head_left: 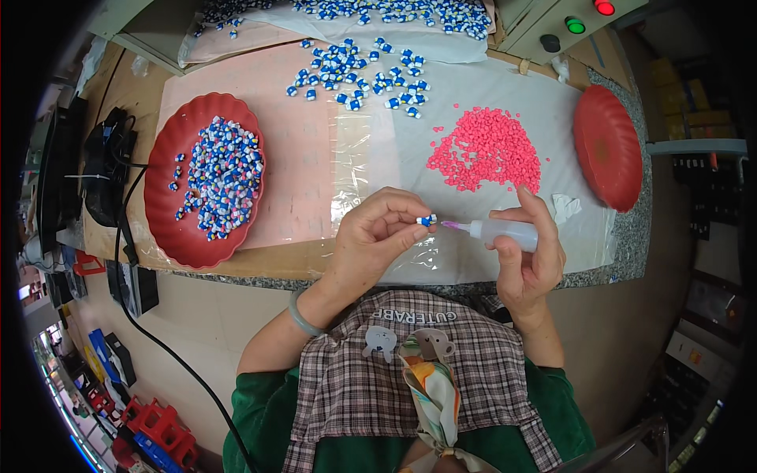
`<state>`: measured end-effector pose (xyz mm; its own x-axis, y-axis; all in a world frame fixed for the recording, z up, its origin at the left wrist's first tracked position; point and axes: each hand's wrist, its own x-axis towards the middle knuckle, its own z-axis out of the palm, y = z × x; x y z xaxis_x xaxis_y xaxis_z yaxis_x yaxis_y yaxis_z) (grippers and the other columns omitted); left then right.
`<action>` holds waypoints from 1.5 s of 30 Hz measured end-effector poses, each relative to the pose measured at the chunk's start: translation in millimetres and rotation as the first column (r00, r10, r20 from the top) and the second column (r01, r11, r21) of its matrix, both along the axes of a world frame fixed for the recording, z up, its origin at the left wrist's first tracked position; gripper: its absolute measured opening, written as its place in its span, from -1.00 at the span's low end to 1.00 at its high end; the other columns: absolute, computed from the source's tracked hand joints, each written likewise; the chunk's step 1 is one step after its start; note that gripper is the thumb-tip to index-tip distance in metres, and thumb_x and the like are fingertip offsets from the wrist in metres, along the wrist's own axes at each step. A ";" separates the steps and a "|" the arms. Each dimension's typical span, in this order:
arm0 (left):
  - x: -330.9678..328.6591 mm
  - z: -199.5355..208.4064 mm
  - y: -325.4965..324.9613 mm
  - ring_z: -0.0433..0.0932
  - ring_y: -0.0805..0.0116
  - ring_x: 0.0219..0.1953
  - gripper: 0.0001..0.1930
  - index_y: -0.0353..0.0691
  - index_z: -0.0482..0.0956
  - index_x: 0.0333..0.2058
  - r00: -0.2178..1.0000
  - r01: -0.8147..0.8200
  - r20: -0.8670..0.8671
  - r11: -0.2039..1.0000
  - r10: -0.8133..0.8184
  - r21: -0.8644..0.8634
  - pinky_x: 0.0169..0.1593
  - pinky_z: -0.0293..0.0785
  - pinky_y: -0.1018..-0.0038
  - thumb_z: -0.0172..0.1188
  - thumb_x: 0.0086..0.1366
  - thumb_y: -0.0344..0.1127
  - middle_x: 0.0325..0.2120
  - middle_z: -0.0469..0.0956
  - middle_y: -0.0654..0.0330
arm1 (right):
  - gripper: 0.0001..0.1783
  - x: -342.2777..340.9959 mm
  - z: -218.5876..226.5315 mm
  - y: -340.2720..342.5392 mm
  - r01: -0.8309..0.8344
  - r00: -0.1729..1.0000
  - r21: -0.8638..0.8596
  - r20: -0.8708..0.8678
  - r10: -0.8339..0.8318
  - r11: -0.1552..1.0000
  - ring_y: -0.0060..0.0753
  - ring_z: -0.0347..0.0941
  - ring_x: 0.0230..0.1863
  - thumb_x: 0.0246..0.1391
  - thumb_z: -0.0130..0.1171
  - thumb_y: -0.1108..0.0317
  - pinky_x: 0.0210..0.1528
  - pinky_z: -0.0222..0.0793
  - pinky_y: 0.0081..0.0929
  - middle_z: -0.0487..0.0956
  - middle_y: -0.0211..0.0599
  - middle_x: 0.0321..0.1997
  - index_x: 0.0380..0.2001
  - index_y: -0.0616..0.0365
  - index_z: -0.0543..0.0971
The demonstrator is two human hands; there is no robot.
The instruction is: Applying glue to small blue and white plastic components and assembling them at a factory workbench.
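Between thumb and fingertips, my left hand pinches a small blue-and-white piece. My right hand is closed around a translucent squeeze bottle lying almost level. Its thin purple tip points left, close to the piece; whether they touch I cannot tell. Beyond the bottle, a loose heap of small pink pieces is spread on the white sheet. Farther back lie many similar blue-and-white pieces, some with a bit of yellow.
On the left, a red scalloped tray carries many blue, white and pink pieces. Another red tray stands at the right edge. More blue-and-white pieces cover a raised surface behind. A crumpled white tissue sits right of the bottle.
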<state>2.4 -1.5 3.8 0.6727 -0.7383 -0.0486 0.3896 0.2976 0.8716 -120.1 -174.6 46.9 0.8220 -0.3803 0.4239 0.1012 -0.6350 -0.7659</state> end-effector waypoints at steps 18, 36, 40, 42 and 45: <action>0.4 -2.9 1.1 0.56 0.36 -0.08 -0.79 -0.41 0.48 -0.14 1.000 0.020 -0.023 1.000 -0.020 0.012 0.07 0.54 0.50 0.14 0.24 -0.66 -0.13 0.45 0.14 | -0.55 2.0 1.0 -1.6 0.023 1.000 0.145 -0.011 -0.022 0.989 -0.35 0.58 -0.34 0.10 0.28 0.34 -0.32 0.50 -0.49 0.59 -0.07 -0.16 0.00 0.33 0.44; 3.6 -14.0 7.9 0.58 0.37 -0.10 -0.80 -0.39 0.49 -0.15 0.998 0.028 -0.055 0.997 -0.024 0.068 0.05 0.55 0.48 0.16 0.24 -0.65 -0.17 0.49 0.16 | -0.77 15.5 -39.2 -41.8 0.250 0.892 0.296 -0.441 -0.100 0.922 -0.45 0.53 -0.30 0.00 0.26 0.57 -0.28 0.42 -0.55 0.56 -0.34 -0.35 -0.22 0.24 0.54; 1.8 -11.5 6.0 0.59 0.35 -0.16 -0.84 -0.40 0.51 -0.19 0.999 -0.006 -0.052 0.996 0.010 0.091 -0.03 0.57 0.46 0.18 0.24 -0.60 -0.19 0.48 0.14 | -0.85 25.7 -40.9 -40.4 0.175 0.934 -0.121 -0.294 -0.203 0.977 -0.35 0.51 -0.34 -0.07 0.25 0.59 -0.29 0.40 -0.47 0.53 -0.27 -0.37 -0.35 0.26 0.58; 2.0 -14.3 6.0 0.59 0.36 -0.16 -0.83 -0.40 0.51 -0.18 0.999 -0.009 -0.049 0.997 0.013 0.074 -0.02 0.58 0.45 0.19 0.24 -0.60 -0.19 0.48 0.15 | -0.85 28.2 -41.3 -41.5 0.168 0.939 -0.156 -0.274 -0.206 0.973 -0.31 0.51 -0.34 -0.09 0.24 0.59 -0.29 0.39 -0.44 0.52 -0.25 -0.37 -0.36 0.26 0.58; 3.6 -15.9 8.2 0.57 0.39 -0.11 -0.80 -0.40 0.49 -0.15 0.998 0.019 -0.058 0.998 -0.016 0.067 0.06 0.55 0.47 0.16 0.24 -0.64 -0.18 0.49 0.17 | -0.82 30.7 -38.1 -42.4 0.124 0.929 -0.159 -0.329 -0.171 0.979 -0.29 0.51 -0.35 -0.10 0.25 0.58 -0.29 0.39 -0.45 0.53 -0.24 -0.37 -0.33 0.24 0.59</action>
<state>5.9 6.7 -12.1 0.6544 -0.7437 -0.1367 0.4438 0.2314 0.8657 -89.4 -217.0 8.9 0.8641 -0.4680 0.1852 -0.2523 -0.7212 -0.6452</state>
